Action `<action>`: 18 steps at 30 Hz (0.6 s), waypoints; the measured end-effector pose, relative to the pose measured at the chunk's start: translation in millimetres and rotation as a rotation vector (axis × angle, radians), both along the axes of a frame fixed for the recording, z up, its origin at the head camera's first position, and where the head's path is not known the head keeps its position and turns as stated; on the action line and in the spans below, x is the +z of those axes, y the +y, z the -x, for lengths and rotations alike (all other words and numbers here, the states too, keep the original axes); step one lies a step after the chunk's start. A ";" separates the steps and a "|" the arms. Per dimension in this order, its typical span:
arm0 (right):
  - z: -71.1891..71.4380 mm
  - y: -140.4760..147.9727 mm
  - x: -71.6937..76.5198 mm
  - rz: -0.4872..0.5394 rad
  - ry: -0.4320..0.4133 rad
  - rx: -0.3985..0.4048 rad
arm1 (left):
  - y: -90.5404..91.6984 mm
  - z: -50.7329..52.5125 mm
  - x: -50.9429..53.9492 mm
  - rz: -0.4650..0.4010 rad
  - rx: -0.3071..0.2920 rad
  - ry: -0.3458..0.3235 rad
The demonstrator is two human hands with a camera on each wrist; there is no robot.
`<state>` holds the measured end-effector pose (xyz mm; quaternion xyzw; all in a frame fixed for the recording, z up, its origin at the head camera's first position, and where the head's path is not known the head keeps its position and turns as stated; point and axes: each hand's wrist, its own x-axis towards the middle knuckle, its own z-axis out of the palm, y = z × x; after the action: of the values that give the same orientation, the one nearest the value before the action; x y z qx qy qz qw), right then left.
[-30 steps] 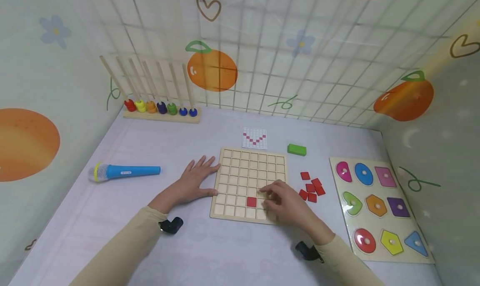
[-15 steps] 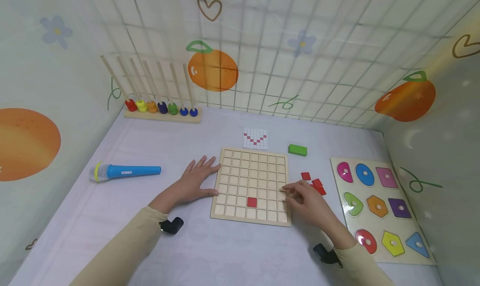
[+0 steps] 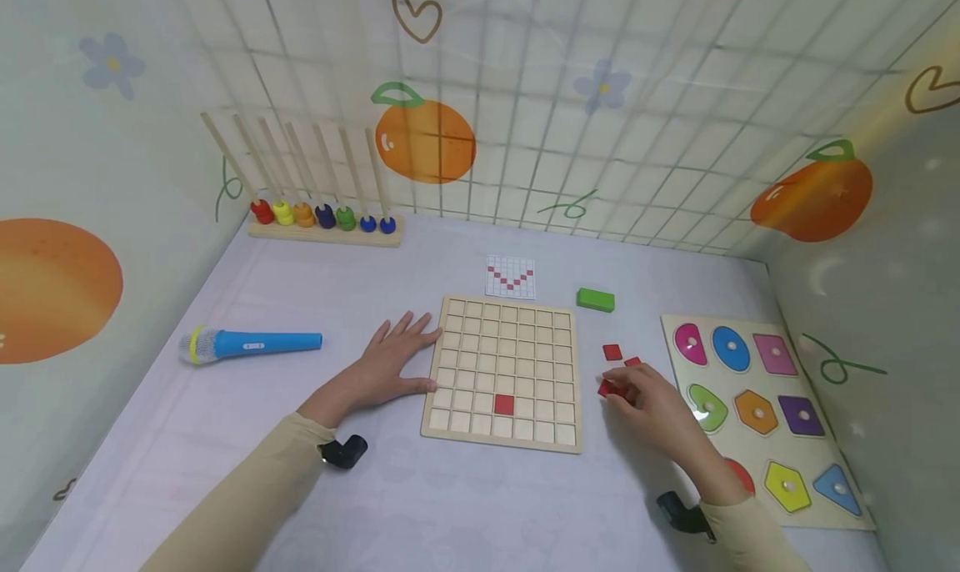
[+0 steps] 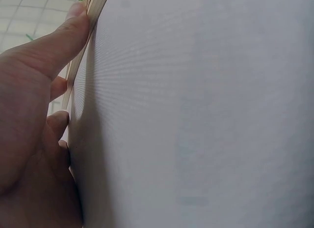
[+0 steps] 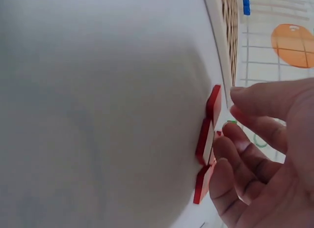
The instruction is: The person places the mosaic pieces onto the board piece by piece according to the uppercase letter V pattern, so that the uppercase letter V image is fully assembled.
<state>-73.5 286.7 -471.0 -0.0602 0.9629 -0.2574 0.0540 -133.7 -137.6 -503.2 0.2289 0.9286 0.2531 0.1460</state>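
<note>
Fingers spread, my left hand (image 3: pixel 378 373) touches the left edge of the wooden grid board (image 3: pixel 507 360) with thumb and fingertips; in the left wrist view the thumb of that hand (image 4: pixel 29 100) lies against the board's side. One red tile (image 3: pixel 504 404) sits in the grid's second row from the bottom. My right hand (image 3: pixel 663 413) is over the loose red tiles (image 3: pixel 612 352) right of the board, hiding some. In the right wrist view its bent fingers (image 5: pixel 294 159) hang beside several red tiles (image 5: pixel 204 142), thumb and fingers apart with nothing seen between them.
Behind the board lie a small pattern card (image 3: pixel 510 277) and a green block (image 3: pixel 596 299). A blue toy microphone (image 3: pixel 266 342) is at left, a pegged bead stand (image 3: pixel 322 233) at back left. The shape puzzle board (image 3: pixel 738 435) lies at right, partly under the right forearm.
My right hand has moved right, from above the grid board to the loose red tiles. My left hand and the tile in the grid have kept their places.
</note>
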 end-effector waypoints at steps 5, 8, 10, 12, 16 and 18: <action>-0.7 4.3 -2.6 -0.019 0.005 -0.006 | 0.1 -0.2 0.7 -0.003 0.003 -0.005; 0.1 4.2 -4.3 -0.026 0.013 -0.005 | 0.0 0.0 1.4 -0.003 0.001 -0.003; 1.2 3.4 -5.2 -0.033 0.017 -0.003 | 0.1 0.4 1.9 -0.002 -0.001 -0.003; 2.5 2.3 -6.0 -0.042 0.017 -0.005 | 0.1 0.8 1.9 -0.002 -0.001 -0.002; 5.1 -1.0 -7.2 -0.052 0.006 -0.008 | 0.3 1.1 1.1 0.000 -0.001 -0.005; 6.4 -3.0 -7.7 -0.057 0.001 -0.007 | 0.3 1.1 0.6 -0.001 -0.002 -0.002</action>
<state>-79.8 283.7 -478.7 -0.0554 0.9701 -0.2300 0.0541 -134.8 -137.3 -502.6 0.2295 0.9281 0.2535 0.1473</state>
